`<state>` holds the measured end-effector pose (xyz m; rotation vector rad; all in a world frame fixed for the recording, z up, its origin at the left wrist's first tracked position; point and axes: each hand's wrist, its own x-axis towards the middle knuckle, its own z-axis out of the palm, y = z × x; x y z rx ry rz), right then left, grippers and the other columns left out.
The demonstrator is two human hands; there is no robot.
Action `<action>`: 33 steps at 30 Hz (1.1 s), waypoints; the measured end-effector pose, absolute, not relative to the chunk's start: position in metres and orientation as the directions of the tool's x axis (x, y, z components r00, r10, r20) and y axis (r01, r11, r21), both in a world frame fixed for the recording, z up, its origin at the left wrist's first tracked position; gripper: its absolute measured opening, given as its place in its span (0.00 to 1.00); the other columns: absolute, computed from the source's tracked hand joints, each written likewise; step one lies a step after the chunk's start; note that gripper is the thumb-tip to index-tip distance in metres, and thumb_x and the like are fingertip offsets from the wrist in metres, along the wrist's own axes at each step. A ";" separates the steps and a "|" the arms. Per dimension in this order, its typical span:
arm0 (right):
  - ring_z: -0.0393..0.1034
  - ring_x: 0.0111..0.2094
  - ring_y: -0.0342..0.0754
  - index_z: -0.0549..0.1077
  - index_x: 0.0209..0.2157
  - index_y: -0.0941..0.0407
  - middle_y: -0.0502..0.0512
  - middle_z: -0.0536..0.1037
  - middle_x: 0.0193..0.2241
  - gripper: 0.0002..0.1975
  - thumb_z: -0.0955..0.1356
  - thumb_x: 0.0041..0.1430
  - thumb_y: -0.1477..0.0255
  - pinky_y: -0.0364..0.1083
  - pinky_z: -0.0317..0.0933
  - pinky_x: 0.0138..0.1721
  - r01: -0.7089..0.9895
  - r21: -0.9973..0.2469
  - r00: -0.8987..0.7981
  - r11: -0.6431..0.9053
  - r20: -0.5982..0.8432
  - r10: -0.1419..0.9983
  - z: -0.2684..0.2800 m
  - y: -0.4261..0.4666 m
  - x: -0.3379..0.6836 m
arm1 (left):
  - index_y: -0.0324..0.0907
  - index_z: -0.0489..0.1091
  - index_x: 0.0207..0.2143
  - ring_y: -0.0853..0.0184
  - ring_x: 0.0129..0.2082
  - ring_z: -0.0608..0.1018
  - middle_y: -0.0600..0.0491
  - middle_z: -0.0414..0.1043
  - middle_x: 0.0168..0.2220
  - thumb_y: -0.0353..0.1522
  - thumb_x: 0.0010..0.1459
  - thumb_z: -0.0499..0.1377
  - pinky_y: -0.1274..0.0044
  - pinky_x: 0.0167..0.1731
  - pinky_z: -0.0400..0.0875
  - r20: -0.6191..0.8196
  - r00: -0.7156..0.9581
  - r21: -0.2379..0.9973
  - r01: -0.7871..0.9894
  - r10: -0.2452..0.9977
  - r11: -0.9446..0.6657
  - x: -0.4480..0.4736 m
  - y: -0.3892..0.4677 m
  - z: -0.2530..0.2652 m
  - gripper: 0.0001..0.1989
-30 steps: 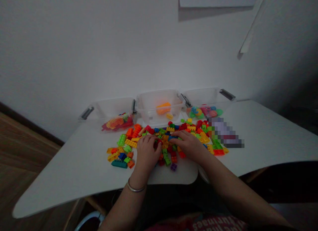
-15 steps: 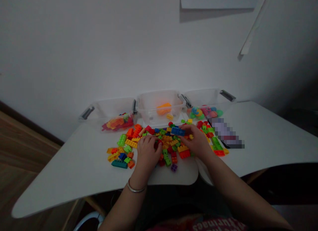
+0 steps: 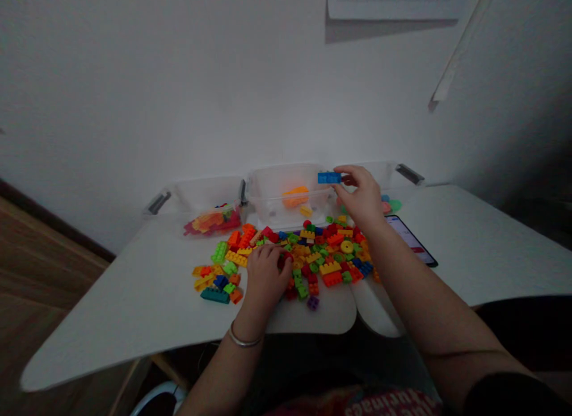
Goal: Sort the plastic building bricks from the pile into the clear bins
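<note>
My right hand [image 3: 363, 195] is raised at the right rim of the middle clear bin [image 3: 272, 195], its thumb and fingers closed on a blue building block [image 3: 329, 177]. The block is held level, its left end over the bin. Lower down, my left hand [image 3: 267, 273] lies at the left part of a pile of coloured building blocks [image 3: 330, 268]. Its fingers are curled round a red block [image 3: 287, 258], which is mostly hidden. Inside the middle bin are an orange piece [image 3: 295, 195] and a small yellow one [image 3: 306, 211].
A left clear bin [image 3: 205, 189] holds red, orange and yellow pieces. The right bin [image 3: 386, 173], partly behind my right hand, holds round coloured pieces. A phone [image 3: 413, 242] lies on the white table [image 3: 482, 243] beside my right forearm. The wall stands right behind the bins.
My right hand has lifted the blue block from over the pile, up and away from me to the middle bin's rim. My left hand has stayed in place.
</note>
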<state>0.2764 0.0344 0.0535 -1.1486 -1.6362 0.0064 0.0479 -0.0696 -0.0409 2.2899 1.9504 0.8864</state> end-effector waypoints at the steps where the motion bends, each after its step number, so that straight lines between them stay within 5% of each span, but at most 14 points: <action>1: 0.72 0.45 0.53 0.74 0.45 0.54 0.58 0.78 0.46 0.15 0.65 0.55 0.75 0.53 0.67 0.49 0.692 -0.485 0.014 0.534 0.749 0.662 0.053 0.039 0.274 | 0.44 0.74 0.41 0.55 0.51 0.73 0.48 0.76 0.46 0.35 0.59 0.56 0.61 0.55 0.64 0.411 0.063 0.358 0.906 0.909 -0.225 0.048 -0.070 -0.041 0.11; 7: 0.69 0.53 0.53 0.76 0.48 0.56 0.56 0.78 0.51 0.22 0.60 0.56 0.81 0.54 0.60 0.57 0.802 -0.321 -0.212 0.504 0.636 0.742 0.044 0.057 0.259 | 0.45 0.75 0.40 0.55 0.50 0.73 0.48 0.76 0.46 0.35 0.59 0.56 0.61 0.55 0.64 0.420 0.057 0.365 0.903 0.906 -0.226 0.048 -0.069 -0.043 0.10; 11: 0.72 0.48 0.55 0.80 0.43 0.55 0.58 0.81 0.43 0.19 0.61 0.57 0.79 0.56 0.61 0.54 0.870 -0.251 -0.245 0.425 0.528 0.813 0.044 0.059 0.255 | 0.45 0.75 0.41 0.54 0.50 0.73 0.48 0.76 0.46 0.35 0.59 0.56 0.61 0.54 0.65 0.412 0.063 0.358 0.906 0.909 -0.225 0.049 -0.069 -0.042 0.11; 18: 0.72 0.47 0.56 0.79 0.43 0.57 0.59 0.81 0.42 0.19 0.60 0.57 0.79 0.57 0.61 0.54 0.853 -0.249 -0.281 0.459 0.523 0.805 0.043 0.058 0.256 | 0.43 0.75 0.41 0.54 0.50 0.73 0.47 0.76 0.46 0.35 0.59 0.56 0.61 0.54 0.65 0.413 0.061 0.356 0.908 0.909 -0.223 0.050 -0.070 -0.040 0.11; 24: 0.71 0.51 0.55 0.77 0.43 0.55 0.57 0.80 0.46 0.16 0.61 0.58 0.76 0.67 0.39 0.65 0.796 -0.323 -0.264 0.512 0.576 0.774 0.041 0.054 0.262 | 0.44 0.75 0.41 0.55 0.50 0.73 0.48 0.76 0.46 0.35 0.59 0.56 0.61 0.54 0.64 0.410 0.060 0.352 0.910 0.910 -0.219 0.049 -0.070 -0.041 0.11; 33: 0.73 0.47 0.54 0.76 0.42 0.55 0.59 0.81 0.43 0.11 0.66 0.58 0.73 0.56 0.63 0.52 0.641 -0.370 -0.282 0.673 0.702 0.654 0.032 -0.008 0.266 | 0.43 0.75 0.41 0.54 0.50 0.73 0.47 0.76 0.46 0.35 0.59 0.56 0.61 0.54 0.65 0.408 0.065 0.354 0.908 0.911 -0.224 0.050 -0.069 -0.042 0.11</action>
